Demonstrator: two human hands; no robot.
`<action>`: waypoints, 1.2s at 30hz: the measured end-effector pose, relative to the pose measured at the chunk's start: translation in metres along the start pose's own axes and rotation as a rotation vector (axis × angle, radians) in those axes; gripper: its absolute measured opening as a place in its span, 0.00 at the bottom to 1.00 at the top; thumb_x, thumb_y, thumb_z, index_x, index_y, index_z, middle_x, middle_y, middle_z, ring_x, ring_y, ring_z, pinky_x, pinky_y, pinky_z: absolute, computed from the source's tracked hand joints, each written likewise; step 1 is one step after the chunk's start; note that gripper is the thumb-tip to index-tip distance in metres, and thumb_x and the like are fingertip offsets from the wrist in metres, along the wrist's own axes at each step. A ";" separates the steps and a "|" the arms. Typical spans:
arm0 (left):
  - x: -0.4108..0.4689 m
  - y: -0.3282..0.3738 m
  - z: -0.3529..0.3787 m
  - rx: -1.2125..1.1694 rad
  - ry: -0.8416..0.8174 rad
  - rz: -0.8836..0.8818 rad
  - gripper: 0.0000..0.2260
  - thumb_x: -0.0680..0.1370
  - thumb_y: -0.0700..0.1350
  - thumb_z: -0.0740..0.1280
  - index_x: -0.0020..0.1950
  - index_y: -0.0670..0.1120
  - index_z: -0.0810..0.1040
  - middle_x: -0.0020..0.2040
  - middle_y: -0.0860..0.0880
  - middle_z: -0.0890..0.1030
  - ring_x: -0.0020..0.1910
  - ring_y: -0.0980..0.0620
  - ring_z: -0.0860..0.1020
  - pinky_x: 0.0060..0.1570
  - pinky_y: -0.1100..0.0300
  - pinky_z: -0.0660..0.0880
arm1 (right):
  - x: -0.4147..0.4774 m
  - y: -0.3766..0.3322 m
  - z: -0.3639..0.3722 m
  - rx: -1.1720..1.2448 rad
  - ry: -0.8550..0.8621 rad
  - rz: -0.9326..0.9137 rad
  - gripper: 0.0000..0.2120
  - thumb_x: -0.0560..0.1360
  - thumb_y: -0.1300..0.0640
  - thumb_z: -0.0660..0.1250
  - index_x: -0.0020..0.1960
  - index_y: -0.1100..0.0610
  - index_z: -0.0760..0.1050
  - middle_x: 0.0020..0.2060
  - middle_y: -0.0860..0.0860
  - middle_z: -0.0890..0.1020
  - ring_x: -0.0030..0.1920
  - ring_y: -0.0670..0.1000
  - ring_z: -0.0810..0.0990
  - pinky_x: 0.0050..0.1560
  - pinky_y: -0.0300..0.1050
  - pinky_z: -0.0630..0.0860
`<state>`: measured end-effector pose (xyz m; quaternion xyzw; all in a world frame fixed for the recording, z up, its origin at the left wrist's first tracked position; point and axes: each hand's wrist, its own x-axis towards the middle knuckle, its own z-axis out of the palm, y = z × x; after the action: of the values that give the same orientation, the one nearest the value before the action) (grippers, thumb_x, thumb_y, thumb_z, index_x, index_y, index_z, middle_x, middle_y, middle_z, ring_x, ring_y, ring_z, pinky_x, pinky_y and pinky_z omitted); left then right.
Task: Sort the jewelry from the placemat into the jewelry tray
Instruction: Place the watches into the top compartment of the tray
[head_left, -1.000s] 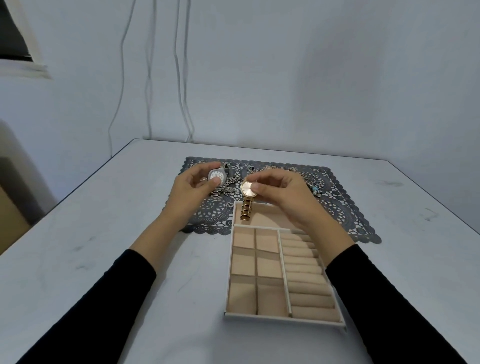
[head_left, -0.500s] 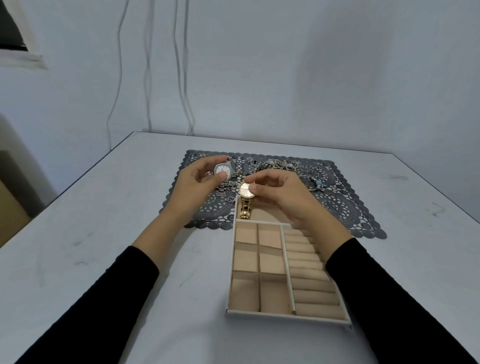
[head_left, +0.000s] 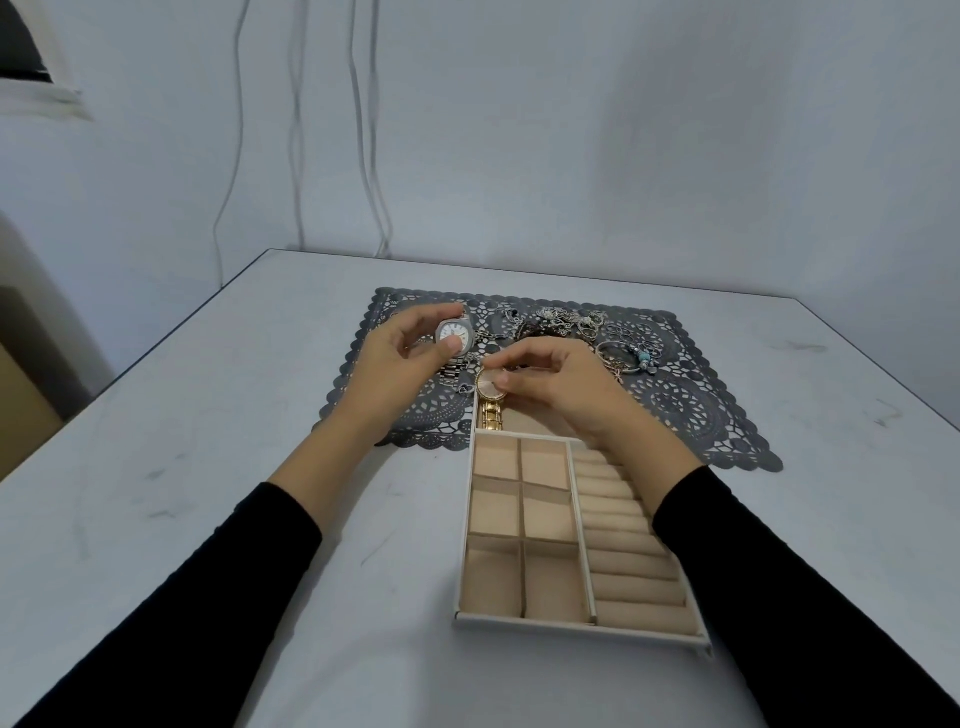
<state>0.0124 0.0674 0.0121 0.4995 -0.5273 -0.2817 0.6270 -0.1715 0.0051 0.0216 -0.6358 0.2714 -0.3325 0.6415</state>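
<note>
A dark grey lace placemat (head_left: 691, 410) lies on the table with a pile of silver chains and rings (head_left: 571, 322) at its far side. My left hand (head_left: 395, 364) pinches a silver watch (head_left: 455, 333) above the mat, its band hanging down. My right hand (head_left: 561, 387) holds a gold watch (head_left: 491, 389) by its face; the gold band lies in the long far compartment of the beige jewelry tray (head_left: 467, 519). The tray's square cells and ring rolls hold nothing.
A ring with a blue bead (head_left: 641, 358) lies on the mat to the right of my hand. The white table (head_left: 208, 467) meets a pale wall behind, with thin cables (head_left: 363, 156) hanging down it. The table's left edge drops off near a brown shape.
My right hand has lowered the gold watch toward the tray's far compartment. My left hand has turned the silver watch a little and stays above the mat. The view has tilted slightly downward.
</note>
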 end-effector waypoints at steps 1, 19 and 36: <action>0.000 -0.001 0.000 0.002 -0.002 -0.001 0.13 0.76 0.39 0.71 0.57 0.55 0.81 0.59 0.53 0.82 0.62 0.57 0.78 0.54 0.63 0.75 | 0.000 0.001 0.000 -0.016 -0.002 -0.004 0.08 0.71 0.74 0.67 0.50 0.68 0.78 0.45 0.63 0.82 0.45 0.57 0.83 0.52 0.52 0.81; 0.001 -0.004 0.000 -0.020 0.016 -0.026 0.14 0.77 0.39 0.71 0.55 0.58 0.81 0.59 0.52 0.82 0.62 0.50 0.78 0.57 0.56 0.76 | 0.008 0.012 -0.003 -0.167 0.055 -0.063 0.08 0.70 0.70 0.71 0.47 0.61 0.83 0.42 0.64 0.82 0.45 0.62 0.82 0.53 0.57 0.80; -0.003 0.001 0.003 -0.018 0.046 -0.074 0.14 0.77 0.38 0.70 0.60 0.51 0.80 0.57 0.51 0.83 0.55 0.56 0.80 0.44 0.67 0.76 | 0.005 0.010 -0.006 -0.545 0.148 -0.150 0.08 0.71 0.62 0.73 0.49 0.53 0.84 0.43 0.48 0.85 0.45 0.45 0.83 0.45 0.36 0.78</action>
<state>0.0085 0.0697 0.0117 0.5194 -0.4915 -0.2978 0.6325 -0.1720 -0.0029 0.0115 -0.7771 0.3491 -0.3391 0.3990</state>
